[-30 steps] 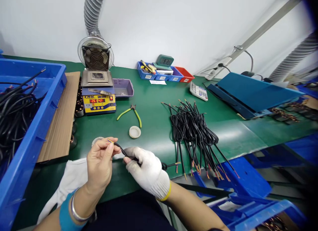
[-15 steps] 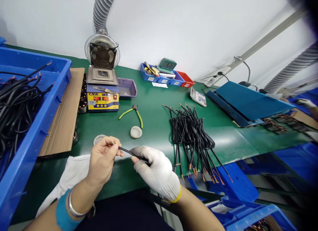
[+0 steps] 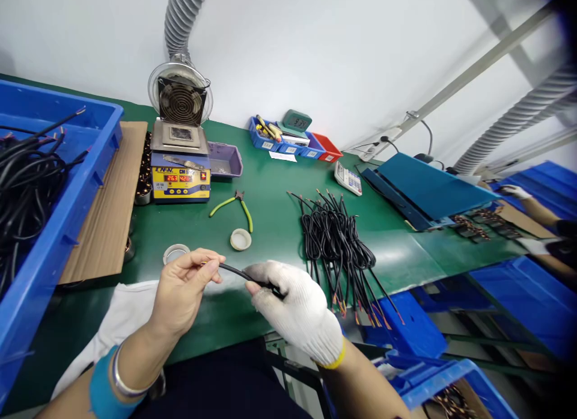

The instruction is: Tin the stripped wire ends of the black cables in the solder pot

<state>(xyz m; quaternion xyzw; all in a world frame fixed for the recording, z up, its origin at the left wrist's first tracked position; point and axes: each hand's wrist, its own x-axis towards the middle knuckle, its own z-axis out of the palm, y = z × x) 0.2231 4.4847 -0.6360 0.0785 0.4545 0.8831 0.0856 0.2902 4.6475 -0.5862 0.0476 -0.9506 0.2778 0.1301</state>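
Observation:
Between my two hands runs a black cable (image 3: 235,271). My bare left hand (image 3: 184,290) pinches its end, where a bit of yellowish wire shows at the fingertips. My right hand (image 3: 293,305), in a white glove with the thumb tip bare, is wrapped round the same cable further along; the rest of it is hidden in the palm. Just beyond my left hand stands a small round tin (image 3: 175,252). A small white cup (image 3: 240,239) and green-handled cutters (image 3: 235,206) lie further back. To the right lies a pile of bundled black cables (image 3: 338,241) with stripped coloured ends.
At left stand a blue bin (image 3: 101,121) of cables and a cardboard sheet (image 3: 106,208). A solder pot (image 3: 180,181) showing red digits sits behind, under a fan. Small parts boxes (image 3: 288,147), a calculator (image 3: 348,178) and a white cloth (image 3: 128,314) are around. A co-worker's gloved hand (image 3: 516,192) shows far right.
The view has shifted slightly to the right, bringing more of the co-worker's arms into sight. My right hand has drawn slightly away from my left, exposing a little more cable.

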